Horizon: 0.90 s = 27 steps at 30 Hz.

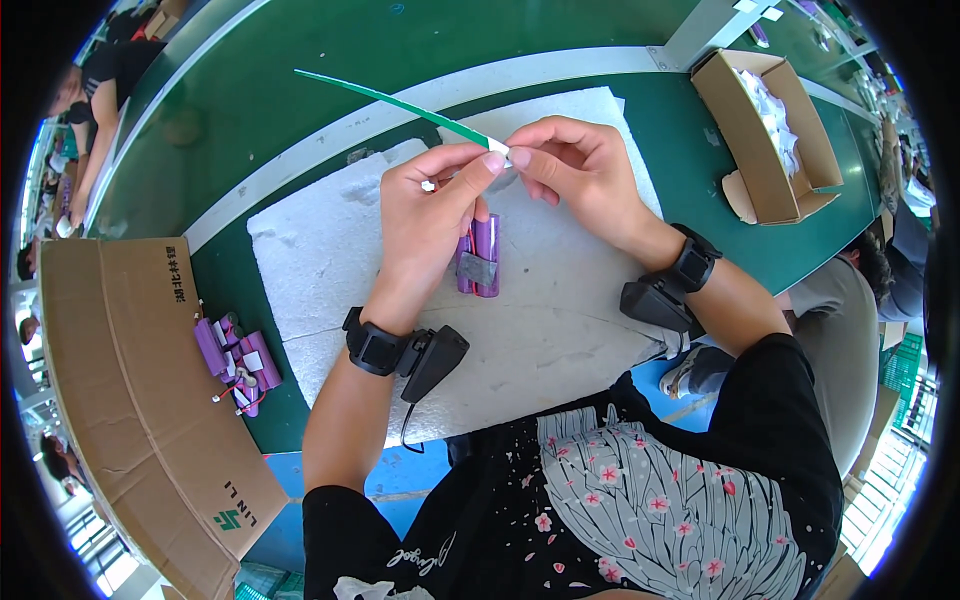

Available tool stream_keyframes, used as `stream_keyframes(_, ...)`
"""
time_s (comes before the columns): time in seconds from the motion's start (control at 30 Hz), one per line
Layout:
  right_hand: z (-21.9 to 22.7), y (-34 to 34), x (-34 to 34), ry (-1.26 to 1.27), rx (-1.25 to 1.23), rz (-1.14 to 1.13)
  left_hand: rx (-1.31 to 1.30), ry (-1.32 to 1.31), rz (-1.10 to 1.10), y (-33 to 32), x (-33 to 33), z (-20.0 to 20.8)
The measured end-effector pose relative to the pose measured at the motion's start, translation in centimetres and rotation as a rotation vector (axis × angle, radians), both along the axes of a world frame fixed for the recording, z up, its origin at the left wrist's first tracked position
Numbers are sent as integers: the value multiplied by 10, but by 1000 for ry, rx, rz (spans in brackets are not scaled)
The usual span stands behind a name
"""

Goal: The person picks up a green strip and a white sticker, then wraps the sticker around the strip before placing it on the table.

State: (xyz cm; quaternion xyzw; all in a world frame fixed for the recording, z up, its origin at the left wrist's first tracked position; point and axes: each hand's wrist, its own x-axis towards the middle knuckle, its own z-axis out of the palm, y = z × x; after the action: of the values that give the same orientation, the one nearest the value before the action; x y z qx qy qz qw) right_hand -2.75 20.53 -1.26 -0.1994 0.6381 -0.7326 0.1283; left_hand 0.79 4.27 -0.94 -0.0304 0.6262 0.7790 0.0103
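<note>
Between the fingertips of both hands is the white end of a long green strip (400,104), whose thin free part stretches away to the far left. My left hand (432,200) pinches the strip close to where green meets white. From the other side, my right hand (578,168) grips the white tip between thumb and forefinger. Below them lies a purple battery pack (486,258) of cylindrical cells with a grey band around it, on a white foam sheet (560,300). A small white connector shows by my left fingers, partly hidden behind the hand.
Several purple battery packs (240,362) with wires lie left of the sheet, beside a large cardboard box (130,380). An open carton (760,190) with white pieces stands far right on the green table (450,35). Other people sit and work at both sides.
</note>
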Motion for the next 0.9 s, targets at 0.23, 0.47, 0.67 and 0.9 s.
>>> stream_keyframes(0.23, 1, 1, 0, 1, 11, 1, 9, -6, -2, 0, 0, 0)
stream_keyframes(0.47, -1, 0, 0, 2, 21, 5, 46, -8, 15, -1, -1, 0)
stream_keyframes(0.67, -1, 0, 0, -3, 35, 2, 128, 11, 17, -8, -3, 2)
stream_keyframes(0.9, -2, 0, -1, -17, 34, 12, 144, -60, 69, -10, -3, 6)
